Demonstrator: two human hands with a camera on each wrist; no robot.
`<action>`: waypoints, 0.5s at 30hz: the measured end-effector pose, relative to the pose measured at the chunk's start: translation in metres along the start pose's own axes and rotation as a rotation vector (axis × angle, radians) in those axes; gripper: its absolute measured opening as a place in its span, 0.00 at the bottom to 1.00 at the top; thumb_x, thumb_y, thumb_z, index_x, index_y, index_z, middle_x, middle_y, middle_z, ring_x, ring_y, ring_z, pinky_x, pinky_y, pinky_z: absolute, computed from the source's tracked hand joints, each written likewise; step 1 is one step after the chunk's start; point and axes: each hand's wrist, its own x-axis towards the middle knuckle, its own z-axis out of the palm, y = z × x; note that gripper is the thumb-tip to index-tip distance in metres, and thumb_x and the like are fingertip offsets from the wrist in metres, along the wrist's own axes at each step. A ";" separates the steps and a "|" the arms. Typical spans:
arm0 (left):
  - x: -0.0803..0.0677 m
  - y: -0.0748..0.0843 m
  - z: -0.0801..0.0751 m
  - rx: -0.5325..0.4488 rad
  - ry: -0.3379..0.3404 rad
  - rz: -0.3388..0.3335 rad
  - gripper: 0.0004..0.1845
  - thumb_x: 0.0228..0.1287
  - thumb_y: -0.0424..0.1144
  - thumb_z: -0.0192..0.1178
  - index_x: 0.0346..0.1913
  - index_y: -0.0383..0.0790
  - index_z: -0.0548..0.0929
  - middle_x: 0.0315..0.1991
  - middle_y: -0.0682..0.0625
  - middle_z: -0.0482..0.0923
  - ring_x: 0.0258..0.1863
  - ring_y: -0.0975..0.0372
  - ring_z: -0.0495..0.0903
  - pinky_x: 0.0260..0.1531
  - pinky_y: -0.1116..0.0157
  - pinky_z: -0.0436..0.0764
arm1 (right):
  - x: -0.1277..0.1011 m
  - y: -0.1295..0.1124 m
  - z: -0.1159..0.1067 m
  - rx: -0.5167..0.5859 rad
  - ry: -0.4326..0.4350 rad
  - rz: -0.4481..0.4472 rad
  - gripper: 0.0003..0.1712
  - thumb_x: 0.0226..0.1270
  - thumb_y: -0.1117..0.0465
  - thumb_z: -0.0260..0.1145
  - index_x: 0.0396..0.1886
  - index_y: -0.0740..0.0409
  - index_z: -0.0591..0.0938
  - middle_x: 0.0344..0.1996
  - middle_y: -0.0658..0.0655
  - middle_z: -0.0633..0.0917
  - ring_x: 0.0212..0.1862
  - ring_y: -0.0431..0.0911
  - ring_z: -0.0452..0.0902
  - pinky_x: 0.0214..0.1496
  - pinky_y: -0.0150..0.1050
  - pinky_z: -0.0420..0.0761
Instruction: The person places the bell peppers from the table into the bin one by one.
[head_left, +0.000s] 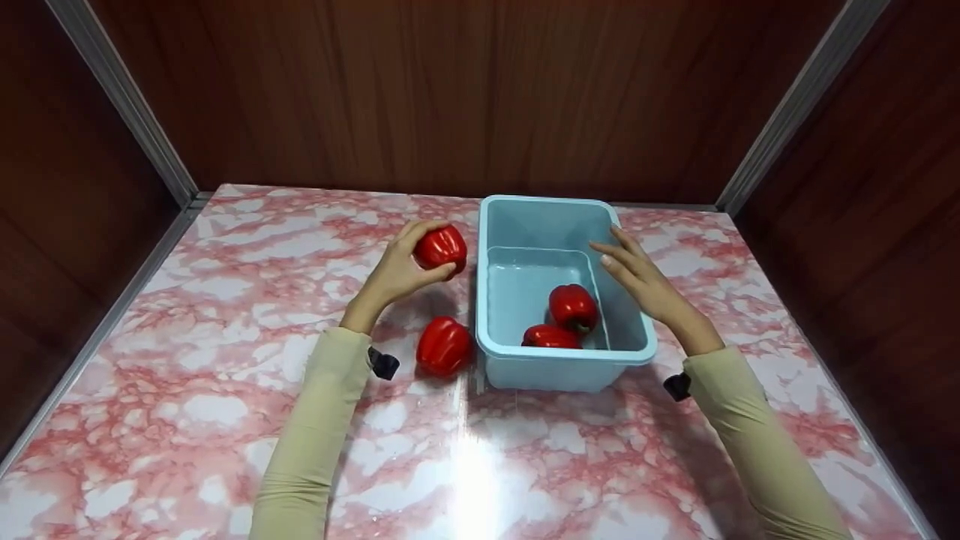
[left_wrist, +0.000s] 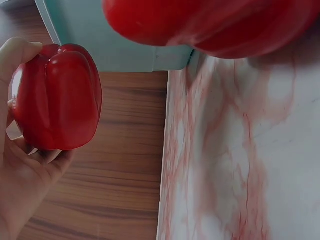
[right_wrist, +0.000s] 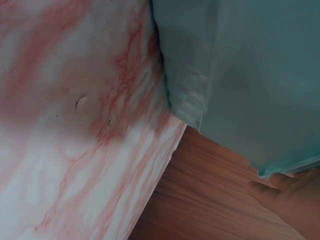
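My left hand (head_left: 397, 268) grips a red bell pepper (head_left: 442, 249) just left of the light blue bin (head_left: 566, 358), thumb and fingers curled around its sides. In the left wrist view the held pepper (left_wrist: 60, 100) shows its lobed end. Below that hand, a second red pepper (head_left: 444, 346) lies on the table close against the bin's left wall. Inside the bin, toward its near end, are two more peppers, one upright (head_left: 574, 306) and one partly hidden by the rim (head_left: 552, 337). My right hand (head_left: 641, 279) is at the bin's right rim, fingers extended over it.
The table (head_left: 225, 360) has a pink and white marbled top. Brown wood-grain panels (head_left: 465, 97) enclose it at the back and both sides, with grey metal posts (head_left: 142, 112) at the corners. A dark wrist device (head_left: 385, 364) sits at the left sleeve.
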 end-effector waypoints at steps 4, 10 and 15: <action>0.000 0.002 0.000 -0.007 0.007 0.010 0.33 0.50 0.51 0.68 0.61 0.57 0.70 0.57 0.50 0.69 0.55 0.57 0.71 0.52 0.58 0.76 | 0.000 0.000 -0.001 -0.005 0.000 -0.004 0.27 0.72 0.46 0.47 0.66 0.51 0.68 0.73 0.56 0.45 0.73 0.56 0.37 0.67 0.66 0.42; 0.000 0.005 -0.002 -0.040 0.012 0.002 0.33 0.49 0.52 0.68 0.61 0.61 0.69 0.59 0.53 0.67 0.57 0.59 0.69 0.52 0.60 0.76 | -0.001 -0.002 0.000 -0.005 0.009 0.003 0.27 0.71 0.44 0.48 0.65 0.49 0.69 0.73 0.53 0.46 0.73 0.54 0.37 0.67 0.65 0.42; 0.001 0.009 -0.003 -0.045 0.022 0.018 0.34 0.49 0.53 0.68 0.61 0.61 0.69 0.59 0.53 0.67 0.56 0.59 0.69 0.52 0.60 0.76 | -0.001 -0.003 0.000 0.011 0.007 -0.005 0.27 0.71 0.45 0.48 0.65 0.51 0.69 0.73 0.55 0.46 0.73 0.54 0.37 0.67 0.65 0.42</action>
